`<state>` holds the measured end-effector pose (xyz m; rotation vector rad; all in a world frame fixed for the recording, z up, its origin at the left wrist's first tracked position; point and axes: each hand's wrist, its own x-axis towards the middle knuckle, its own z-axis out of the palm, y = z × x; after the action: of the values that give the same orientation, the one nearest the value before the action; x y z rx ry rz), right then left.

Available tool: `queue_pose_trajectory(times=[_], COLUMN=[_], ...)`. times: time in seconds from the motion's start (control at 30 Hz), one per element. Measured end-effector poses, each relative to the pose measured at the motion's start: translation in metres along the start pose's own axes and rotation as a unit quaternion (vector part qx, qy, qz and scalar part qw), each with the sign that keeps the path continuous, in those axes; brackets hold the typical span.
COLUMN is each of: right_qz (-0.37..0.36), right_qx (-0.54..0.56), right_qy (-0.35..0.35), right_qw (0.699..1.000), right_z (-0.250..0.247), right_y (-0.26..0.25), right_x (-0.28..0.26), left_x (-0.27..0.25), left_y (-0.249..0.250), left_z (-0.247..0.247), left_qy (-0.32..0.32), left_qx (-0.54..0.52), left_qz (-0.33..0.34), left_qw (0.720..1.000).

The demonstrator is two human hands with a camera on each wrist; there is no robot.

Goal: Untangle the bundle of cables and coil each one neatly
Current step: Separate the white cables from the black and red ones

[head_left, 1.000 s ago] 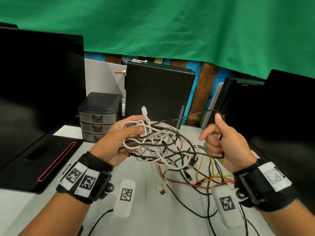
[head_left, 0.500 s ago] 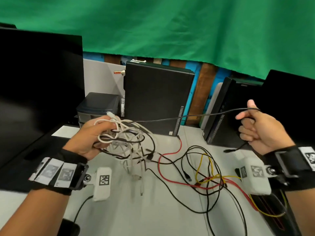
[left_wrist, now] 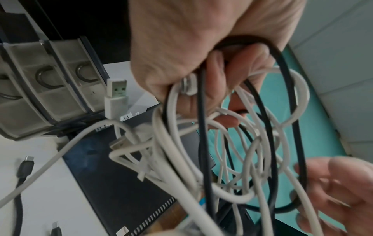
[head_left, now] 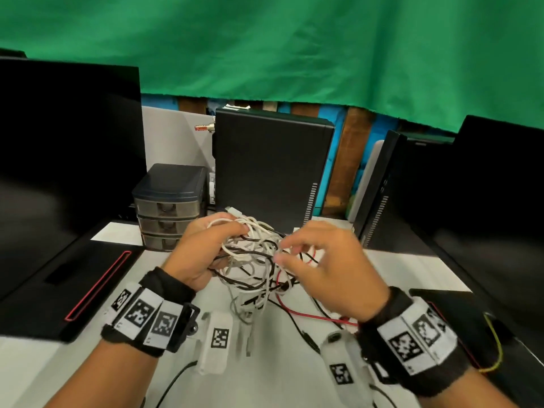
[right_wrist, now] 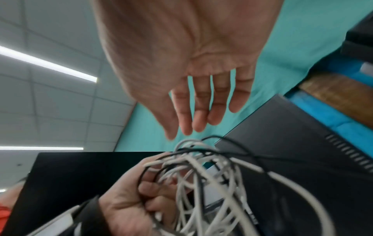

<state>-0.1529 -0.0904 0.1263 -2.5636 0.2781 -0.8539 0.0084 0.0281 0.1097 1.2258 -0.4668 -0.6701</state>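
We see the left hand (head_left: 203,254) clenched round the bundle of white and black cables (head_left: 253,254), held up above the table (head_left: 279,378); right hand (head_left: 329,269) just beside it, fingers (right_wrist: 198,111) loose, gripping nothing, red cable (head_left: 306,315) lying below

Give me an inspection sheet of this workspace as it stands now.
Surface: white table, partly covered.
Job's things: tangled bundle of white and black cables, held above the table.
Clutter: small drawer unit; red cable and yellow cable lying loose.
Grippers: left hand grips the bundle; right hand open, fingers at the bundle.
Cables: none coiled; white USB plug hangs free.
Surroundings: black monitors, computer tower, green cloth.
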Motion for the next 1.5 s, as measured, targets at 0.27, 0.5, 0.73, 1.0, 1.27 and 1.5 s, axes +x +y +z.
queue_pose_trajectory(times=[0.27,0.5,0.73,1.0,1.27,1.5], right_qz=[-0.009,0.024,0.052,-0.022,0.005,0.05], right_qx=[-0.045,-0.011,0.072,0.025,0.08,0.076], right_qy=[-0.002,0.037,0.043,-0.033,-0.083,-0.032], right_qw=[0.999,0.999,0.995,0.999,0.993,0.995], right_z=[0.018,0.021,0.013,0.008,-0.008,-0.002], right_y=[0.005,0.007,0.004,0.013,0.015,0.011], right_x=[-0.003,0.005,0.003,-0.007,-0.012,-0.008], left_x=[-0.003,-0.004,0.002,0.008,0.008,0.003], left_y=[0.007,0.002,-0.005,-0.011,-0.013,-0.016], left_z=[-0.007,-0.007,-0.007,-0.013,-0.013,-0.001], left_qy=[-0.013,-0.047,-0.054,-0.099,-0.122,-0.091], left_qx=[0.002,0.02,-0.06,-0.142,-0.075,-0.054], left_qz=[0.022,0.038,-0.01,-0.067,-0.043,-0.001], left_qw=[1.0,0.998,0.997,0.983,0.989,0.994])
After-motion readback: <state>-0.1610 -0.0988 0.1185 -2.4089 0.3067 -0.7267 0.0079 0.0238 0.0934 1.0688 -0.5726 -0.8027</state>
